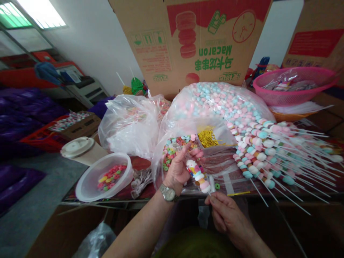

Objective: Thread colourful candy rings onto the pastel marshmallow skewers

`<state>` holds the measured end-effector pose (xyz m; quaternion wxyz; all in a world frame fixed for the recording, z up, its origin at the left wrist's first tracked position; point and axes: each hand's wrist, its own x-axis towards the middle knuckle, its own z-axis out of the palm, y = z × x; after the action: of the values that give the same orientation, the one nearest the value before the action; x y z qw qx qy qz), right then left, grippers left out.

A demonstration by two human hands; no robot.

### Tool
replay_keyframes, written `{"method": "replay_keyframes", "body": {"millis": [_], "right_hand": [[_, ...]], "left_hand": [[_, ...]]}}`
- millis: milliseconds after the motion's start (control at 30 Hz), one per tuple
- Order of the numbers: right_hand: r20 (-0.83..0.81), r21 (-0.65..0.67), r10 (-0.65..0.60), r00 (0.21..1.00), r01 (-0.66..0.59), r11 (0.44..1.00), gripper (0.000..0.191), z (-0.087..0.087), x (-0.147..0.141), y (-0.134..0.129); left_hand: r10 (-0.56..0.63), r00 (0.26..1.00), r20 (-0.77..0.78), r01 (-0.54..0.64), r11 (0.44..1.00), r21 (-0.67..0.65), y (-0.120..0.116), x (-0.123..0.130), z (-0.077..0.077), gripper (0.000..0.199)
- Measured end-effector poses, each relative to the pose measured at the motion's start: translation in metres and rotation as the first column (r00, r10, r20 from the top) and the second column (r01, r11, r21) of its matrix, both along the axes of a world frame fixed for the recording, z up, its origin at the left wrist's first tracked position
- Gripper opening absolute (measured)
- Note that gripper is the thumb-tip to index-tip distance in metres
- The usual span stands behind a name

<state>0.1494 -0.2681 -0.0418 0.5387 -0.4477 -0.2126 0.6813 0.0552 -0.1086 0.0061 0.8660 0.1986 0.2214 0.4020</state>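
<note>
A marshmallow skewer (pixel 202 182) in a clear printed wrapper slants between my two hands above the table's front edge. My left hand (pixel 177 168), with a watch on the wrist, is closed around the wrapper's upper end, thumb raised and fingers partly hidden behind it. Low down, my right hand (pixel 228 213) pinches the wrapper's bottom end where the stick comes out. Behind my left hand lie coloured candy rings (pixel 169 152) in clear plastic. Gold twist ties (pixel 208 137) form a pile just beyond the skewer. A single gold tie (pixel 238 193) rests by the table edge.
Unwrapped marshmallow skewers (pixel 264 154) are heaped at right, sticks jutting toward me. Behind stands a big bag of marshmallows (pixel 215 100). A bowl of candy rings (pixel 83 188) and a lidded cup (pixel 88 148) sit left. A pink basket (pixel 292 96) is back right.
</note>
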Motion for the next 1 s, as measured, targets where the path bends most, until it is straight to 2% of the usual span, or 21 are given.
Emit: {"method": "replay_keyframes", "body": {"millis": [133, 267, 433, 533, 633, 700, 767, 800, 867, 933, 1000], "right_hand": [[0.247, 0.035, -0.056, 0.967, 0.049, 0.998, 0.042, 0.000, -0.004, 0.007], [0.496, 0.160, -0.178, 0.850, 0.112, 0.981, 0.039, -0.006, -0.004, 0.017], [0.667, 0.215, -0.103, 0.738, -0.059, 0.975, 0.037, -0.005, 0.003, 0.012], [0.716, 0.226, -0.039, 0.697, -0.179, 0.957, 0.035, 0.002, 0.010, 0.006], [0.690, 0.200, 0.031, 0.723, -0.232, 0.952, 0.033, 0.008, 0.014, 0.004], [0.651, 0.185, 0.010, 0.759, -0.172, 0.968, 0.033, 0.010, 0.014, 0.003], [0.643, 0.196, -0.086, 0.761, -0.055, 0.979, 0.033, 0.009, 0.012, 0.002], [0.664, 0.223, -0.150, 0.732, -0.002, 0.975, 0.033, 0.008, 0.011, 0.002], [0.743, 0.323, -0.271, 0.613, 0.027, 0.946, 0.030, 0.004, 0.011, 0.000], [0.815, 0.459, -0.400, 0.420, -0.045, 0.887, 0.025, -0.003, 0.013, -0.003], [0.827, 0.558, -0.527, 0.197, -0.167, 0.813, 0.025, -0.010, 0.017, -0.004]], "left_hand": [[-0.002, 0.999, -0.032, 0.000, 0.998, -0.058, -0.018, 0.020, -0.005, 0.018], [0.004, 0.999, -0.050, -0.011, 0.989, -0.149, -0.034, 0.029, -0.014, 0.028], [0.031, 0.996, -0.087, -0.041, 0.992, -0.123, -0.022, 0.017, -0.012, 0.031], [-0.006, 0.997, -0.071, 0.001, 0.998, -0.061, -0.017, 0.010, -0.008, 0.020], [-0.042, 0.999, -0.028, 0.043, 0.999, 0.012, -0.019, 0.007, -0.006, 0.021], [-0.010, 1.000, 0.002, 0.010, 0.998, 0.062, -0.022, 0.007, -0.004, 0.031], [0.023, 0.999, 0.029, -0.026, 0.995, 0.091, -0.023, 0.007, -0.003, 0.043], [0.029, 0.999, 0.033, -0.032, 0.996, 0.088, -0.022, 0.006, -0.003, 0.047], [0.042, 0.999, 0.007, -0.043, 0.998, 0.042, -0.021, 0.005, -0.002, 0.051], [0.076, 0.994, -0.072, -0.080, 0.996, -0.047, -0.018, 0.002, -0.002, 0.046], [0.094, 0.984, -0.152, -0.114, 0.985, -0.127, -0.015, -0.002, -0.002, 0.035]]}}
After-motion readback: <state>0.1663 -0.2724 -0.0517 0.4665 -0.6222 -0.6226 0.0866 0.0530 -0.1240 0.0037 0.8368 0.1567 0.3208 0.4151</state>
